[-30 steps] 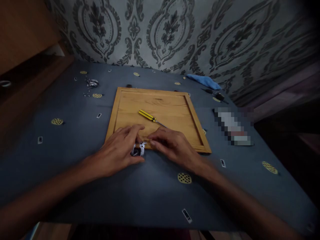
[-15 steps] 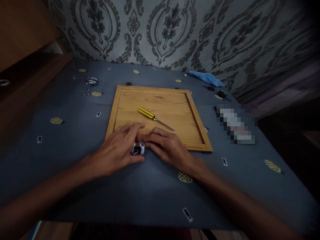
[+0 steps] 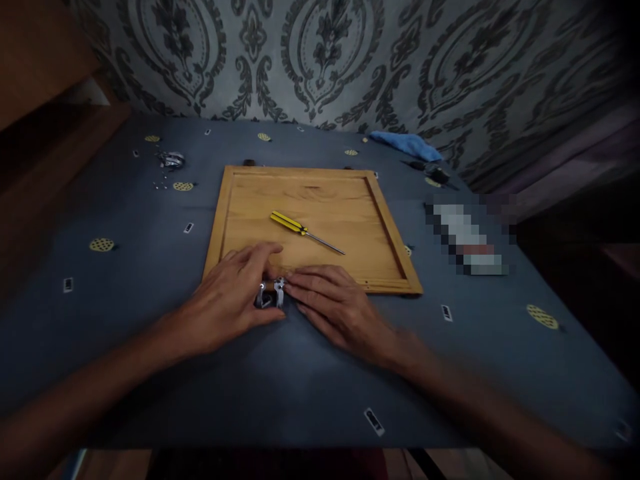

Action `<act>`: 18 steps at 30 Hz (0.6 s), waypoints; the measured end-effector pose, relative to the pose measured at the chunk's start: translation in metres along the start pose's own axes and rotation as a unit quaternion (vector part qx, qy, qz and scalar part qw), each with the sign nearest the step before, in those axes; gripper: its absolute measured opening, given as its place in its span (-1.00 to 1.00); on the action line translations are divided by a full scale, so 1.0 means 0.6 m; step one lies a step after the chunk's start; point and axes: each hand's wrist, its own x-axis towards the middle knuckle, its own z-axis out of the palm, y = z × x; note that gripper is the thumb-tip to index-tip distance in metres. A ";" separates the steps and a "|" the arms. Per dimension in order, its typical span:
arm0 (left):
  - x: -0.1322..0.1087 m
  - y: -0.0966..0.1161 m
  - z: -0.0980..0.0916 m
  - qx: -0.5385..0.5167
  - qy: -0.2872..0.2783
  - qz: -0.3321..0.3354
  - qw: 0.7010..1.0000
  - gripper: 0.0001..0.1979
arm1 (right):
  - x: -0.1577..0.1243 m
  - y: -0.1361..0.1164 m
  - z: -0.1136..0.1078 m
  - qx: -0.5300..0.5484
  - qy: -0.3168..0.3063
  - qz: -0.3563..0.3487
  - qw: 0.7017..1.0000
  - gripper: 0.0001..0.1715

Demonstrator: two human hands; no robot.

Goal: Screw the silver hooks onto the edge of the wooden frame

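Observation:
A metal cabinet hinge (image 3: pixel 279 292) sits at the near edge of a framed wooden cabinet door (image 3: pixel 320 200), left of the middle. My left hand (image 3: pixel 235 293) is closed around the hinge, thumb in front and fingers over the door frame. From the right, my right hand (image 3: pixel 340 303) reaches over the same edge, its fingers pressed together and their tips at the hinge. Whether a small part is between those fingertips is hidden. Beyond the hands, a yellow-handled screwdriver (image 3: pixel 289 223) lies on the door panel, tip toward the right.
Another metal hinge (image 3: pixel 170 159) lies on the blue patterned tablecloth (image 3: pixel 140 280) at back left, with several small screws (image 3: pixel 160 183) before it. A blue cloth (image 3: pixel 407 145) and a dark tool (image 3: pixel 437 175) lie at back right, near a blurred-out object (image 3: pixel 465 240). Patterned wall behind.
The view has shifted slightly, moving everything a little left in the picture. My right fingers have straightened and spread along the door edge beside the hinge. My left hand keeps its grip.

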 end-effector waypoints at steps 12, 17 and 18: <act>0.000 0.000 -0.001 0.012 0.000 0.014 1.000 -0.27 | 0.001 0.003 0.013 -0.054 0.001 -0.038 0.998 -0.66; -0.002 -0.005 0.000 0.020 0.002 0.014 1.000 -0.27 | 0.000 0.003 0.015 -0.063 0.003 -0.032 0.997 -0.65; -0.001 -0.005 -0.001 0.020 0.004 0.014 1.000 -0.26 | -0.001 0.003 0.016 -0.064 0.007 -0.033 0.997 -0.66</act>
